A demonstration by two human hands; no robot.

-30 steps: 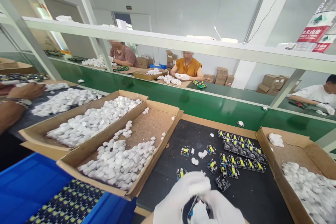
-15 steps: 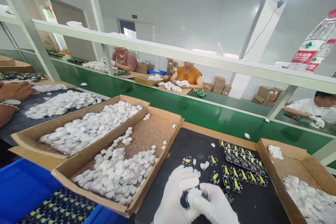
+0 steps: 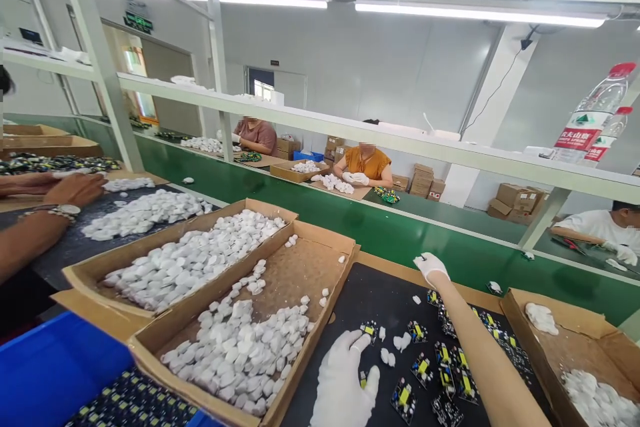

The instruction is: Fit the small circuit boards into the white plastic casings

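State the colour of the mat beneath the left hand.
Black; the mat shows best in the head view, around the left hand.

The person's left grip (image 3: pixel 345 380), a hand in a white cloth glove, is low over the near left part of the flat black mat (image 3: pixel 385 293). Its fingers point to the mat's far side, and the thumb is out wide, with a big gap between. The right grip (image 3: pixel 431 267), also a hand in a white cloth glove, is at the mat's far edge, its fingers a little bent. It looks too small to tell if it is closed. The bare right arm (image 3: pixel 490 347) stretches long and slanted across the mat.
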